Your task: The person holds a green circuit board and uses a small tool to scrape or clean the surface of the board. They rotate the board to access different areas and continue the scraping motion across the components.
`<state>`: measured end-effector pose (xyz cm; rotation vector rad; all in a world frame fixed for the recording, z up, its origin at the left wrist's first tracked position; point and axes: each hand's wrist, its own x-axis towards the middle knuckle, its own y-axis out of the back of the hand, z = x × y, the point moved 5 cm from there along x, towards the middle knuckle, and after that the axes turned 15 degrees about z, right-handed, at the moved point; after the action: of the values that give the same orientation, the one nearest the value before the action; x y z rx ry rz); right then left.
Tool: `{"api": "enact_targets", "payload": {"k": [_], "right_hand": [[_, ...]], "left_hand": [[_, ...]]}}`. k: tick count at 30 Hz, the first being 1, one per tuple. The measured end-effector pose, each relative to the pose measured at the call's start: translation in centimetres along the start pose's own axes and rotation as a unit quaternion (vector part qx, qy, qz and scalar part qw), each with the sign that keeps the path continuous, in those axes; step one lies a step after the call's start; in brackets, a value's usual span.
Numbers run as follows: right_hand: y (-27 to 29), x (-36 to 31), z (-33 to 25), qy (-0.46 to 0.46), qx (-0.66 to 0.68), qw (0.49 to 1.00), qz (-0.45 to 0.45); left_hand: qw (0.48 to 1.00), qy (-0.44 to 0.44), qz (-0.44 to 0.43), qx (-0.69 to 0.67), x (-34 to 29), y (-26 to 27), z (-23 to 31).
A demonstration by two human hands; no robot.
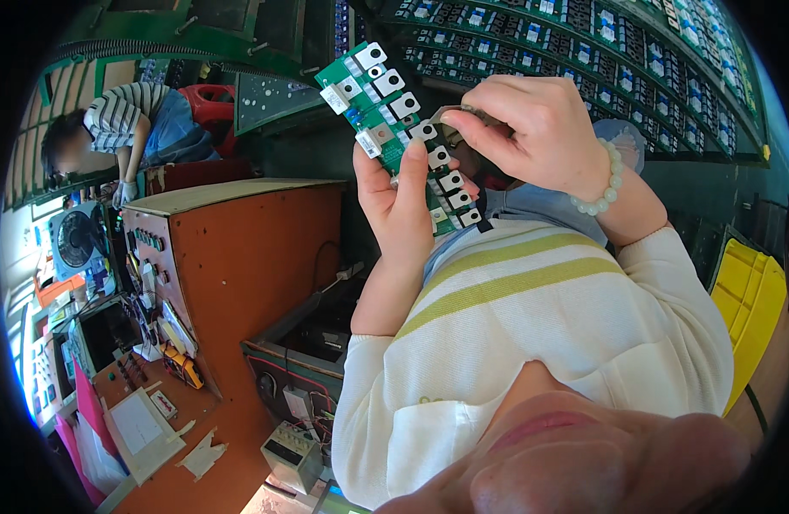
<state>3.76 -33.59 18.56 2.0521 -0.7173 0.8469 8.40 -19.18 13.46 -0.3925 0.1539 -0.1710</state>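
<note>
My left hand (398, 193) is closed around a green circuit board (389, 114), with the thumb on its upper face. The board is tilted and carries a row of white square parts with dark round centres. White block-shaped parts and a small blue part sit along its other edge. Over the board's right edge, my right hand (531, 128) pinches a thin grey metal tool (441, 113). Its tip reaches close to one of the white squares; whether it touches cannot be made out. Fingers hide most of the tool. A pale bead bracelet circles my right wrist.
Racks of similar green boards (574, 51) fill the far side. To the left stands an orange-brown wooden cabinet (249, 257), with a yellow meter (182, 367) beyond it. A yellow plastic bin (750, 308) is at the right. Another person (137, 128) sits at the far left.
</note>
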Motion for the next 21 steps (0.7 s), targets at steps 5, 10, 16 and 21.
{"api": "enact_targets", "payload": {"k": [5,10,16,21], "right_hand": [[0.4,0.1,1.0,-0.08,0.092,0.992,0.013],[0.5,-0.7,2.5,-0.229,0.217,0.949,0.02],[0.1,-1.9,3.2,-0.266,0.228,0.935,-0.046],[0.2,-2.0,3.3,-0.25,0.205,0.946,-0.024]], "left_hand": [[0.999,0.048,-0.003,-0.011,-0.1,-0.3,0.2],[0.998,0.054,-0.006,-0.015,0.2,-0.3,0.4],[0.998,0.056,0.01,-0.022,0.2,-0.4,0.4],[0.999,0.037,0.02,0.005,0.2,-0.4,0.3]]}}
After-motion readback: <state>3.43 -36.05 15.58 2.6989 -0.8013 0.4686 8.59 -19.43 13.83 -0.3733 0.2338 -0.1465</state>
